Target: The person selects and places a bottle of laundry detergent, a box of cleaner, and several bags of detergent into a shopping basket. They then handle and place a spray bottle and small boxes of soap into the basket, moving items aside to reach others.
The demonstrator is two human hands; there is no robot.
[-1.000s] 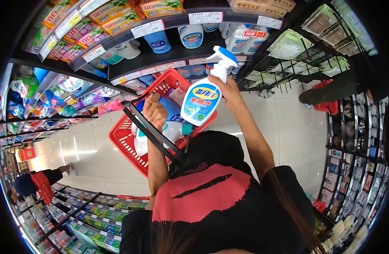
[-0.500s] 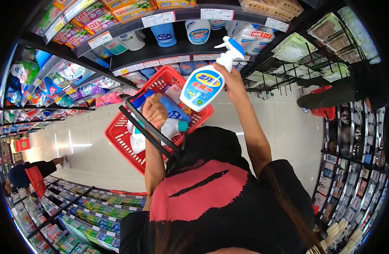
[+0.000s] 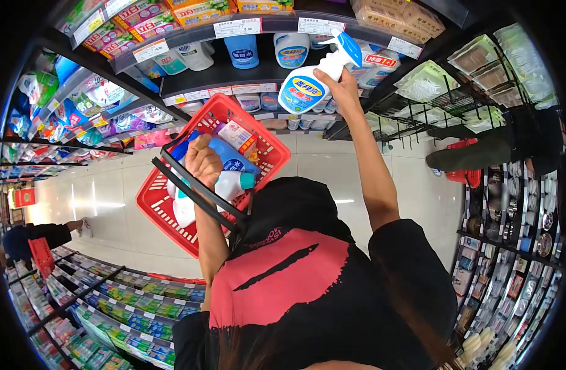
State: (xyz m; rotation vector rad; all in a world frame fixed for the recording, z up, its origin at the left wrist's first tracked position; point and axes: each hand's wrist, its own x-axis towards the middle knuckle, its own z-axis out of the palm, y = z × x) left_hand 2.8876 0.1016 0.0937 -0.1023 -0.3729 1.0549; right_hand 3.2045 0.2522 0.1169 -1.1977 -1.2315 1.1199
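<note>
My right hand (image 3: 343, 88) grips a white spray bottle (image 3: 303, 90) with a blue trigger head, tilted in front of the shelf of cleaning bottles. My left hand (image 3: 203, 161) is closed above a red shopping basket (image 3: 274, 148); the fingers are curled, and what they hold is too hidden to make out. The basket's black handles (image 3: 200, 196) cross my left wrist and forearm. Inside the basket lie a blue bottle (image 3: 224, 153), a white bottle with a teal cap (image 3: 246, 180) and a pink-and-white pack (image 3: 235, 135).
Ahead, a shelf (image 3: 267, 73) holds bottles, including a blue one (image 3: 241, 51), below boxed goods. Hanging packs (image 3: 422, 80) are at the right. Another person's leg (image 3: 471, 159) stands near a second red basket (image 3: 465, 174). A further person (image 3: 36, 237) is at the far left.
My right hand has raised the spray bottle away from the basket, toward the shelf. The basket and my left hand have shifted slightly left in view.
</note>
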